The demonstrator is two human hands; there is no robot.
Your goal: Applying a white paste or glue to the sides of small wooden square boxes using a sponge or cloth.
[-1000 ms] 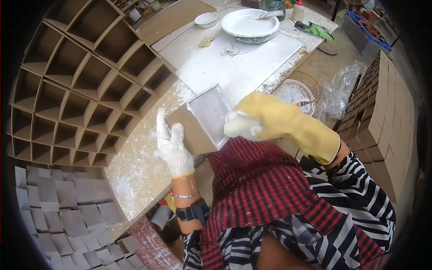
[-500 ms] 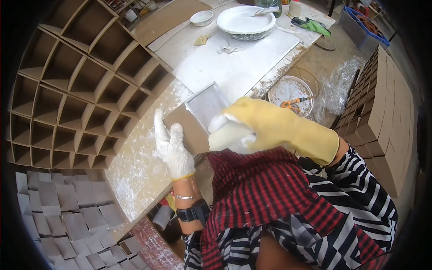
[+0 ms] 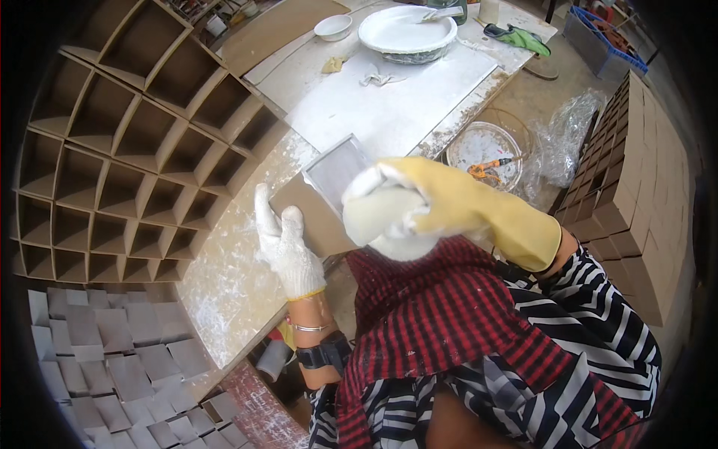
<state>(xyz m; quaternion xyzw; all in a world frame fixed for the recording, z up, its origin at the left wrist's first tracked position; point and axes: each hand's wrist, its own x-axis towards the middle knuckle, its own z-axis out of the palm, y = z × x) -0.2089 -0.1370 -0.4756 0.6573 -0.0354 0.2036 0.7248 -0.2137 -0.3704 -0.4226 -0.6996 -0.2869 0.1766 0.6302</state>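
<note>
We see the right hand (image 3: 449, 198) turn the white pad (image 3: 381, 217) broad side up over the lower corner of the box (image 3: 318, 224), its fingers curled to pinch it, which we read as a break between strokes, though any contact is hidden. The box sits at the tabletop's (image 3: 217, 299) right edge against the left hand (image 3: 290, 254), whose thumb and one finger spread apart while we cannot tell the others. A basin (image 3: 419, 56) stands near the tabletop's far edge, with box grids (image 3: 123, 142) to the left.
</note>
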